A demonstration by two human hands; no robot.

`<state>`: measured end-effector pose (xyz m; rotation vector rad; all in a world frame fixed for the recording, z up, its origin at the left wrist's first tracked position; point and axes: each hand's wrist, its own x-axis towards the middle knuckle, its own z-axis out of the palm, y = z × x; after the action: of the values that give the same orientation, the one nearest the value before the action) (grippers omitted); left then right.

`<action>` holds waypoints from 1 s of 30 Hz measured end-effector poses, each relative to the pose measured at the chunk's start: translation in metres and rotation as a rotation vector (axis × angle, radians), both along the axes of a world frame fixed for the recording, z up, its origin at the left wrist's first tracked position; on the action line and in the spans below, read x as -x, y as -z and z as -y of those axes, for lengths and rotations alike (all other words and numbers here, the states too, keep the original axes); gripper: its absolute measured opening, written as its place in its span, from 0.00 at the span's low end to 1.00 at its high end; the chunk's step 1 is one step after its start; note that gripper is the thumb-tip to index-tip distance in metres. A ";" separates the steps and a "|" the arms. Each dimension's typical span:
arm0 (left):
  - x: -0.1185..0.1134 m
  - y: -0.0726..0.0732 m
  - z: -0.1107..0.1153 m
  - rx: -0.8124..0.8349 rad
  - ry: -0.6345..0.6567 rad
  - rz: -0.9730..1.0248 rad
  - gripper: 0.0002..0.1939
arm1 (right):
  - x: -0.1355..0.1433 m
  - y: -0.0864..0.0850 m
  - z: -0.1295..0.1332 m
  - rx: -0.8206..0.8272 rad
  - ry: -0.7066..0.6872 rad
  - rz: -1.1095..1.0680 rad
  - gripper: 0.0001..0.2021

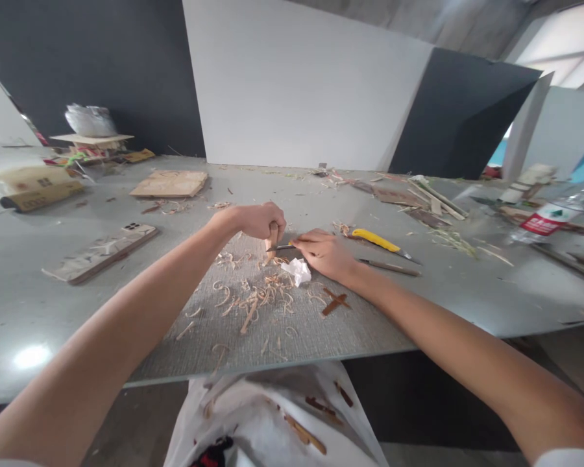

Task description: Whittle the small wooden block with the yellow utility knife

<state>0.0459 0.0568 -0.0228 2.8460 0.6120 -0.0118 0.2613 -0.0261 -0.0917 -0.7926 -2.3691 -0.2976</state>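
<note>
Near the middle of the table, my left hand (264,220) is closed around a small upright piece of wood (271,247), whose lower end is down by the mat. My right hand (324,251) grips a thin knife (283,247) from the right, its dark blade touching or just beside the wood. A crumpled white tissue (298,271) lies below the knife. Curled wood shavings (263,297) are scattered over the grey textured mat (321,334) in front of both hands. To the right of them lies a brown cross-shaped piece (335,301).
A yellow cutter (377,240) and a slim tool (392,266) lie right of my right hand. On the left are a carved board (102,253) and a square wooden board (169,183). A bottle (547,217) and wood strips (435,198) are at right.
</note>
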 end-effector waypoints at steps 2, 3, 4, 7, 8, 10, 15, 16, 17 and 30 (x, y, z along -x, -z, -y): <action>0.000 0.001 -0.001 -0.003 0.001 0.005 0.17 | 0.001 -0.001 0.000 0.010 0.006 0.003 0.15; 0.000 0.002 -0.002 -0.008 0.003 0.008 0.17 | 0.001 -0.001 0.000 0.013 0.009 0.003 0.15; 0.000 0.002 -0.002 -0.015 0.008 0.009 0.17 | 0.002 -0.001 0.001 0.019 0.010 0.005 0.15; 0.000 0.003 -0.004 -0.043 0.008 0.013 0.17 | 0.002 -0.002 0.002 0.052 0.015 0.047 0.15; 0.000 0.004 -0.004 -0.053 0.003 0.014 0.17 | 0.002 -0.002 0.002 0.064 0.018 0.065 0.15; 0.000 0.004 -0.004 -0.068 -0.007 0.015 0.17 | 0.002 -0.002 0.003 0.082 0.019 0.087 0.15; 0.000 0.005 -0.006 -0.073 0.011 0.020 0.18 | -0.001 -0.001 0.003 0.084 0.001 0.062 0.15; 0.000 0.005 -0.007 -0.068 0.022 0.025 0.18 | -0.002 0.000 0.002 0.070 0.003 0.051 0.14; 0.000 0.005 -0.007 -0.059 0.034 0.028 0.18 | -0.003 0.000 0.002 0.052 0.006 0.038 0.15; 0.000 -0.001 0.001 0.018 0.006 0.022 0.18 | -0.005 0.005 0.003 -0.046 0.037 0.049 0.14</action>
<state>0.0456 0.0556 -0.0221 2.8270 0.5956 0.0129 0.2667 -0.0292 -0.0966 -0.8171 -2.3864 -0.3891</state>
